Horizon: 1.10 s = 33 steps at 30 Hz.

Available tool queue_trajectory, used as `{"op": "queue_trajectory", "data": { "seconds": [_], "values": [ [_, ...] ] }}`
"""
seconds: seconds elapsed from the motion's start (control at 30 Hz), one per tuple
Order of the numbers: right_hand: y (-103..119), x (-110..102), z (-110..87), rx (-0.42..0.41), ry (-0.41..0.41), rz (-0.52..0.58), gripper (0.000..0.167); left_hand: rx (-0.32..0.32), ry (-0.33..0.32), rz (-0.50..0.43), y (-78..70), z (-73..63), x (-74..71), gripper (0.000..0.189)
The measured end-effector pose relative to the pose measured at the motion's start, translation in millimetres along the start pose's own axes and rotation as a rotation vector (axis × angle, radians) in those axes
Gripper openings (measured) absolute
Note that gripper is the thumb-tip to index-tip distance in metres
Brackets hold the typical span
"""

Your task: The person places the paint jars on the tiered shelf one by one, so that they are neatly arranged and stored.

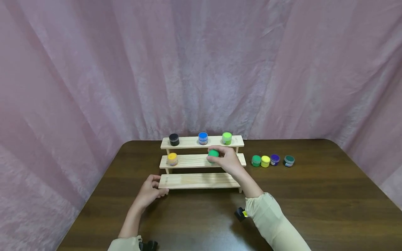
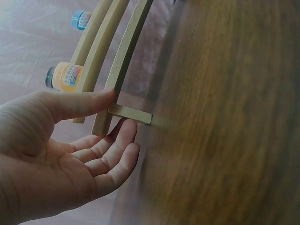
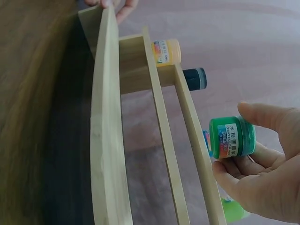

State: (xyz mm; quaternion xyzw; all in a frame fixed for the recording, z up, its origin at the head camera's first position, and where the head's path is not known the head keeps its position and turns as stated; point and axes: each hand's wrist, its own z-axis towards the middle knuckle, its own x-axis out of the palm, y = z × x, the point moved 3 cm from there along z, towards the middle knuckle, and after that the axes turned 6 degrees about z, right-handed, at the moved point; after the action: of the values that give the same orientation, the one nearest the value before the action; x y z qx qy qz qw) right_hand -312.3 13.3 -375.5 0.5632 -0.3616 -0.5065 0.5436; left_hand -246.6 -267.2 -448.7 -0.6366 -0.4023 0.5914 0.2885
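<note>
My right hand (image 1: 230,163) pinches a green paint jar (image 3: 229,138) between thumb and fingers, over the middle step of a three-step wooden rack (image 1: 194,181). The jar's label faces the right wrist camera. At the rack's lower left end, my left hand (image 1: 149,191) grips the bottom step, thumb on its edge and fingers curled by the small support leg (image 2: 131,114). A yellow-orange jar (image 1: 172,159) stands at the left of the middle step. Black (image 1: 174,139), blue (image 1: 202,138) and light green (image 1: 226,138) jars stand along the top step.
To the right of the rack, a green jar (image 1: 256,160), a yellow jar (image 1: 265,161), a purple jar (image 1: 274,160) and a dark teal jar (image 1: 289,160) stand on the brown wooden table (image 1: 314,195). A pink curtain (image 1: 201,69) hangs behind the table.
</note>
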Motion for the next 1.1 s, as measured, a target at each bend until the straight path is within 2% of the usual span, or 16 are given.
{"op": "queue_trajectory", "data": {
  "seconds": [0.33,0.5,0.67,1.1],
  "values": [
    [-2.8,18.4,12.3,-0.023,0.003,0.004,0.033,0.003,-0.001,-0.005,1.8,-1.3,1.6,0.059],
    [-6.5,24.2,17.3,-0.034,-0.018,-0.043,0.032,0.006,0.000,-0.001,1.3,0.2,1.4,0.059],
    [-10.9,30.4,21.1,-0.041,-0.005,-0.098,0.034,-0.003,-0.009,0.005,0.4,-0.6,-0.5,0.059],
    [-19.7,33.0,23.9,-0.037,-0.030,-0.129,0.034,0.007,-0.015,0.002,-0.5,-1.2,0.1,0.057]
  ]
}}
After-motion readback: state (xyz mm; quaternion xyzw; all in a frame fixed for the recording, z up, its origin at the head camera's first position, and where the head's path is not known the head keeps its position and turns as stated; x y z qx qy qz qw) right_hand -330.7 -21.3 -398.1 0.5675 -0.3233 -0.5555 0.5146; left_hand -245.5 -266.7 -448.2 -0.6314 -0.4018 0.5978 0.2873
